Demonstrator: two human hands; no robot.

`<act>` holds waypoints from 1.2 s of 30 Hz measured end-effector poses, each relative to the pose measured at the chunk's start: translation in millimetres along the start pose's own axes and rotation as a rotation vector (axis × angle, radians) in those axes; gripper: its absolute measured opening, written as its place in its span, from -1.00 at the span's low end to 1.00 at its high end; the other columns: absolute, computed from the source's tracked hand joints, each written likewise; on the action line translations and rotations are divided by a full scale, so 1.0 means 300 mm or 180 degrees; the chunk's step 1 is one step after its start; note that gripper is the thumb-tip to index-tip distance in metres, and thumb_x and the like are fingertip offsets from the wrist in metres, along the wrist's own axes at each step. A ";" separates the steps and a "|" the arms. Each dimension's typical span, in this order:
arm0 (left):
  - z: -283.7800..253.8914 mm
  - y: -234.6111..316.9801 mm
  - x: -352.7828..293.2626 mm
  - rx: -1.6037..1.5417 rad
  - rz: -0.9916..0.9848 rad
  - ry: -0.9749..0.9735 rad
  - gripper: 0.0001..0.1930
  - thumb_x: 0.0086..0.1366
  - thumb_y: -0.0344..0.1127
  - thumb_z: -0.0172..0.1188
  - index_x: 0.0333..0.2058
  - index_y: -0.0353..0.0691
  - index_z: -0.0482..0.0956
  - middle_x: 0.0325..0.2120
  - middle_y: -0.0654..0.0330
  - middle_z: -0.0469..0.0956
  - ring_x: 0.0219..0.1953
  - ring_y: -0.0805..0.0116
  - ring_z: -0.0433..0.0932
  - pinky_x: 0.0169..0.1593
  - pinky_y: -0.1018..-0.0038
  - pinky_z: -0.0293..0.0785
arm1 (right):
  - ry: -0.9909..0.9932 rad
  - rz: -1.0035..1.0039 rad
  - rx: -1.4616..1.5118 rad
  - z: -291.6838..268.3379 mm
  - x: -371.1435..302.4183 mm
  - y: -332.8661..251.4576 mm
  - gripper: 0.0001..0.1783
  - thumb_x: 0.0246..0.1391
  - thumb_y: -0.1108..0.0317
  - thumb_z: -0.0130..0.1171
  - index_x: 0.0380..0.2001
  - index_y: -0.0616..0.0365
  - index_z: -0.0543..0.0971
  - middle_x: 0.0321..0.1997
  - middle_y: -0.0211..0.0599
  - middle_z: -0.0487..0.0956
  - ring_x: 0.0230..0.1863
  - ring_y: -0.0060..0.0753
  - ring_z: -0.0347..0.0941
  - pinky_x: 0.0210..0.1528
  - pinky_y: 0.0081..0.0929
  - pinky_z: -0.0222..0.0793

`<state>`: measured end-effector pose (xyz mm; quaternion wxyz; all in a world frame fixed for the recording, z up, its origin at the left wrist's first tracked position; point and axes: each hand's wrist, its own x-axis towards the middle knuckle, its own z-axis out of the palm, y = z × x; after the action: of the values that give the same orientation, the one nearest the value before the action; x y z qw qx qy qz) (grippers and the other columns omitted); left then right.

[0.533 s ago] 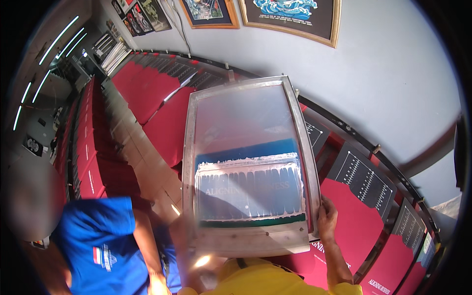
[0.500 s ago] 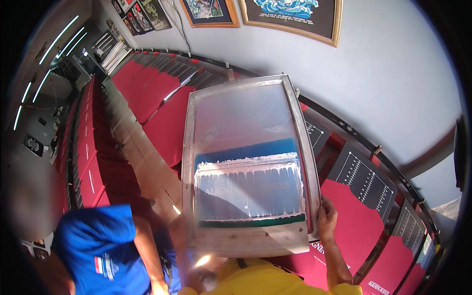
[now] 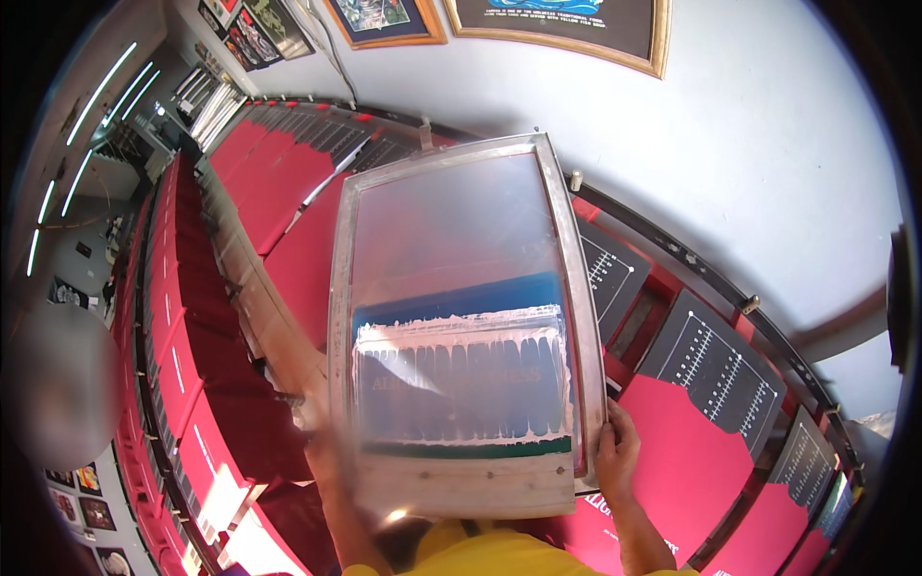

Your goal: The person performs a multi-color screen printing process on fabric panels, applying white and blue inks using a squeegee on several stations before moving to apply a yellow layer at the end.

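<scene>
A silk-screen frame (image 3: 562,317) with metal edges is tilted up in front of me. Its mesh carries a blue stencil with lettering (image 3: 461,384), and pale pinkish-white ink (image 3: 459,331) lies in a ragged band with drips across it. My right hand (image 3: 618,446) grips the frame's right edge near the lower corner. At the lower left edge is my left hand (image 3: 325,461), its fingers partly hidden and blurred against the frame. Beneath the right side, a dark red fabric piece (image 3: 682,442) with white print lies on a dark board.
Dark boards with white ruled marks (image 3: 715,355) line the long table at right, beside a black rail (image 3: 691,257). Red fabric pieces (image 3: 279,163) cover the table's far stretch. Another table with red fabric (image 3: 216,422) runs along the left, across a tiled aisle (image 3: 254,298). Framed pictures (image 3: 567,34) hang on the wall.
The frame, still in both hands, has shifted slightly left and down in view. The co-worker's blue shirt and arm at lower left have gone from view, showing more of the left table.
</scene>
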<state>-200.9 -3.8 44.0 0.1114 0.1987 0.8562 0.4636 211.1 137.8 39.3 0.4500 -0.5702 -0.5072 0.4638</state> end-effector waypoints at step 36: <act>-0.049 -0.051 0.274 0.0166 0.0140 -0.0692 -0.55 0.29 0.06 0.16 -0.36 -0.29 0.69 -0.44 -0.05 0.65 -0.34 0.03 0.64 -0.21 0.25 0.51 | 0.0685 -0.0439 -0.0244 0.085 -0.199 -0.063 -0.57 0.14 0.62 -0.20 0.06 0.50 0.44 -0.02 0.02 0.56 0.01 -0.22 0.51 0.12 -0.41 0.33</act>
<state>-283.6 14.2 38.6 0.1882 0.2694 0.8463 0.4192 179.7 80.9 58.2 0.5105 -0.5972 -0.5113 0.3483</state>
